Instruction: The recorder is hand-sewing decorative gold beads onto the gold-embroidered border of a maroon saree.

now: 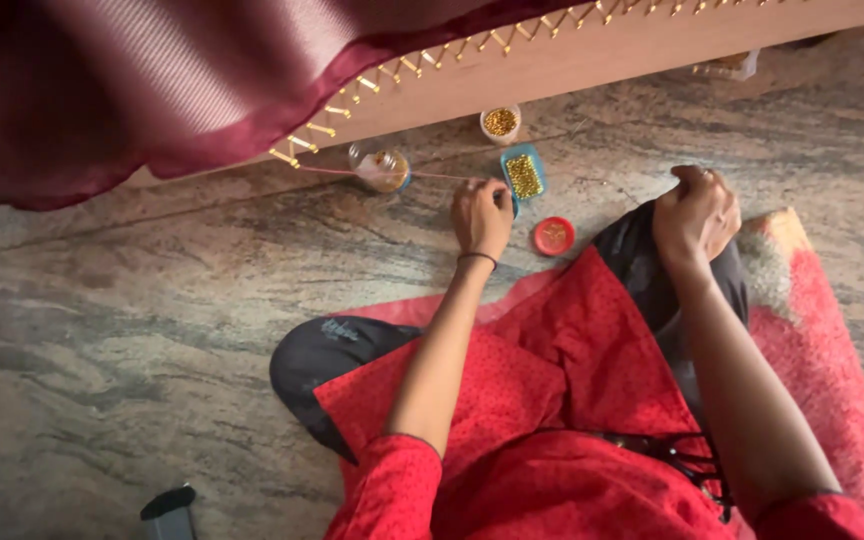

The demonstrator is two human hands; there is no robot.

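Observation:
My left hand [481, 213] reaches down to the floor beside a small blue tray of gold beads [524, 175], fingers pinched together at the tray's edge. A thin pink thread [332, 171] runs from that hand to the maroon cloth [152, 80] with a gold bead fringe [412, 62]. My right hand [697, 212] rests closed above my right knee; what it holds, if anything, is hidden. A red lid with a few beads [554, 236] lies between the hands.
A white cup of gold beads [500, 122] and a clear jar lying on its side [380, 167] stand by a wooden frame [632, 50]. I sit on a red mat [822, 330] on stone floor. A dark object [169, 505] lies at bottom left.

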